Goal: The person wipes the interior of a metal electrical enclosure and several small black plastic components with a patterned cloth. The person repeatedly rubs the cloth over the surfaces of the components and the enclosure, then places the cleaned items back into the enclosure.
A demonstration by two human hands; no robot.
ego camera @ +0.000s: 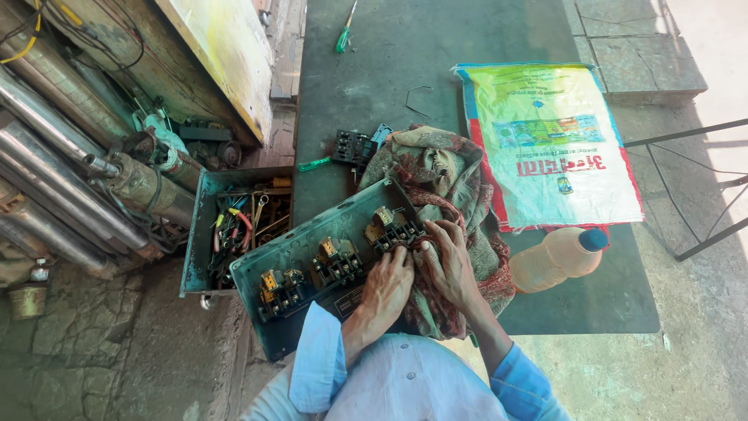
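A teal metal electrical panel box [300, 242] lies tilted across my lap and the dark mat, with several black contactors [336, 263] mounted inside. My left hand [385, 290] rests on the box's lower edge, fingertips at the right-hand contactor block [392, 231]. My right hand [448, 261] touches the same block from the right, fingers curled on it, lying over a patterned cloth [436, 168]. Whether either hand grips a small part is hidden by the fingers.
A teal toolbox [204, 234] of pliers and wires stands left. A loose black contactor [352, 146], green screwdrivers [314, 164], a printed woven sack [553, 144] and a plastic bottle [557, 257] lie on the mat. Steel pipes and pumps [70, 179] are stacked far left.
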